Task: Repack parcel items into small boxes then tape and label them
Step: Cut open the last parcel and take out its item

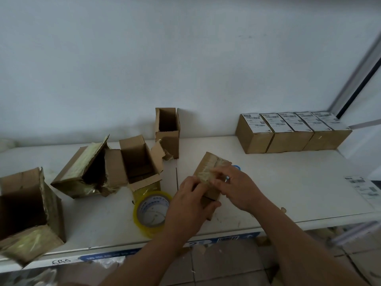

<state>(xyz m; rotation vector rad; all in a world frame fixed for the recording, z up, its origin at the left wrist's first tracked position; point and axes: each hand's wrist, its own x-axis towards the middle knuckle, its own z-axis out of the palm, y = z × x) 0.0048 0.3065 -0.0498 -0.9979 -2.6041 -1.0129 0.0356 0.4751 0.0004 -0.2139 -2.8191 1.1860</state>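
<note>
Pressing tape down on a small box (212,172) at the front middle of the worktop (288,182); judged step is sealing, label not yet on. To do it well: hold the box steady with one hand, smooth the tape flat from the seam outward, run it over the edge and down the side, rub out wrinkles, and keep the top face clean for a label.

Left hand (191,205) grips the near end of the box, fingers curled round its left side and thumb along the lower edge. Right hand (237,186) sits over the box's right side, fingers bent and pinching or pressing at the tape on top; blur hides whether a loose tape end is between the fingertips. Neither hand is free. Something blue (237,167) peeks out behind the right hand, too hidden to name.

Tape roll (152,211) lies flat just left of the left hand, close to it but apart as far as shows. Left of that, four opened boxes: one at the far left edge (26,213), a torn one (86,172), an open one (140,164), and an upright one (167,131) by the wall. Five labelled boxes (292,133) stand in a row at the back right, touching. Label sheet (365,188) lies at the right edge, well apart from the hands.
</note>
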